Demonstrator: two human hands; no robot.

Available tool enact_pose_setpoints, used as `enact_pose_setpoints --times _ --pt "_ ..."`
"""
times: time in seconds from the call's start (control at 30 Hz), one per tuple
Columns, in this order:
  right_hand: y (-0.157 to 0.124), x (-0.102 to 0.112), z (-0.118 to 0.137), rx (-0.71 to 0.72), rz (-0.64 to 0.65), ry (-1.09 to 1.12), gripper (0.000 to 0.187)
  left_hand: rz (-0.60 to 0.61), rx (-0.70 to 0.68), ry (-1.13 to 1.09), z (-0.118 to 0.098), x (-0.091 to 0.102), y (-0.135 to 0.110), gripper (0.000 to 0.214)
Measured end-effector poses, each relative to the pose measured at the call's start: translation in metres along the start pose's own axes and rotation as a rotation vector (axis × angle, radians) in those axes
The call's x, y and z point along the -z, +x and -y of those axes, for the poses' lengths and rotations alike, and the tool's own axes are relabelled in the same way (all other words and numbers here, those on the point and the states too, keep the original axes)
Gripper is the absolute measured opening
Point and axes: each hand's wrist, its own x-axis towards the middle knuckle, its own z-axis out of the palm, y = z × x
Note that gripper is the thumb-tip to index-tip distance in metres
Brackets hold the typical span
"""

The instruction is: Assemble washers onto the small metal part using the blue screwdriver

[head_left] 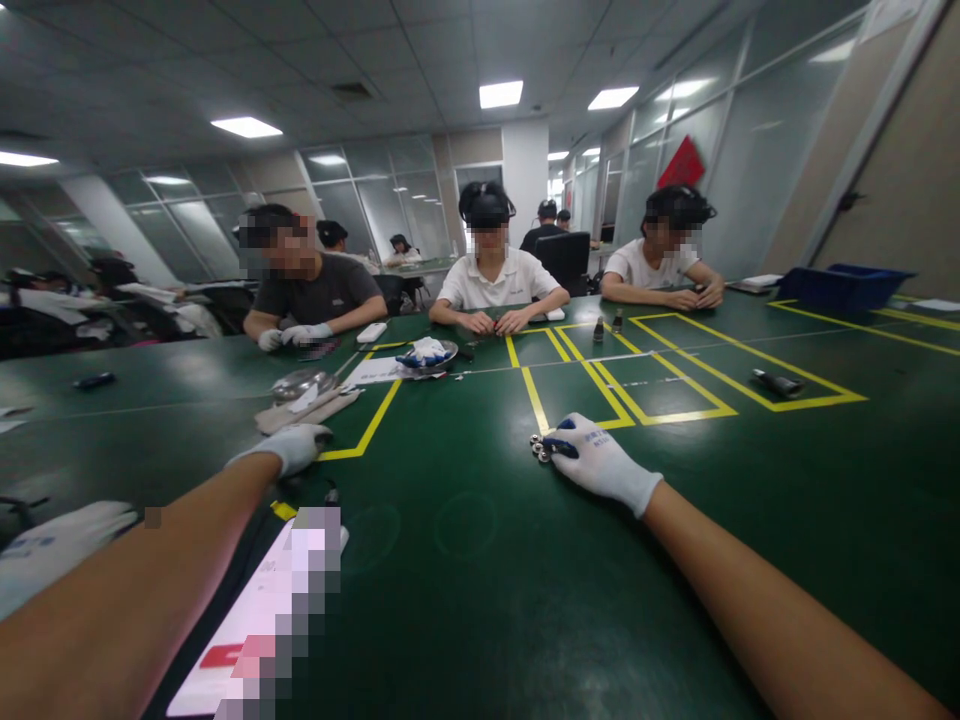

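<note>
My right hand (600,462) wears a white glove with blue fingertips and rests on the green table (480,560). Its fingers are closed around several small round metal parts (538,446) that show at the fingertips. My left hand (289,447), also in a white glove, lies on the table further left with its fingers curled; whether it holds anything is hidden. A small dark part (331,494) lies just below it.
A white and red sheet (247,620) lies by my left forearm. Yellow tape lines (675,380) mark boxes on the table. Three people sit across, hands on the table. A metal dish with gloves (427,353), a blue bin (844,285) and a dark tool (778,382) stand further off.
</note>
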Motion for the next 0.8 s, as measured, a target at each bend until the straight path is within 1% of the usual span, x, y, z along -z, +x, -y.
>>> enact_pose_setpoints --times 0.1,0.17,0.23,0.37,0.43,0.47,0.57,0.67,0.73,0.8 --pt "-0.001 0.001 0.003 0.012 -0.006 -0.024 0.022 0.149 -0.116 0.05 -0.048 -0.011 0.009 0.031" --pt "-0.001 0.002 0.005 0.014 -0.015 -0.046 0.023 0.161 -0.151 0.104 -0.085 -0.017 0.01 0.038" --pt "0.0 0.002 0.009 0.016 -0.03 -0.083 0.027 0.203 -0.205 0.227 -0.123 -0.021 0.007 0.041" --pt "0.004 -0.006 0.018 -0.006 -0.047 -0.204 0.033 0.193 -0.28 0.239 -0.191 -0.032 -0.01 0.041" --pt "0.007 -0.012 0.022 -0.019 -0.032 -0.258 0.035 0.139 -0.307 0.222 -0.22 -0.042 -0.024 0.043" --pt "0.008 -0.014 0.025 -0.022 -0.024 -0.278 0.035 0.086 -0.309 0.197 -0.233 -0.048 -0.032 0.046" --pt "0.009 -0.021 0.031 -0.003 -0.02 -0.315 0.029 -0.048 -0.344 0.055 -0.267 -0.065 -0.058 0.053" --pt "0.008 -0.022 0.035 0.06 -0.042 -0.318 0.02 -0.155 -0.333 -0.118 -0.293 -0.075 -0.08 0.054" --pt "0.008 -0.021 0.035 0.104 -0.076 -0.3 0.016 -0.201 -0.303 -0.212 -0.303 -0.078 -0.091 0.054" --pt "0.008 -0.018 0.033 0.113 -0.138 -0.241 0.014 -0.217 -0.328 -0.302 -0.307 -0.079 -0.097 0.057"
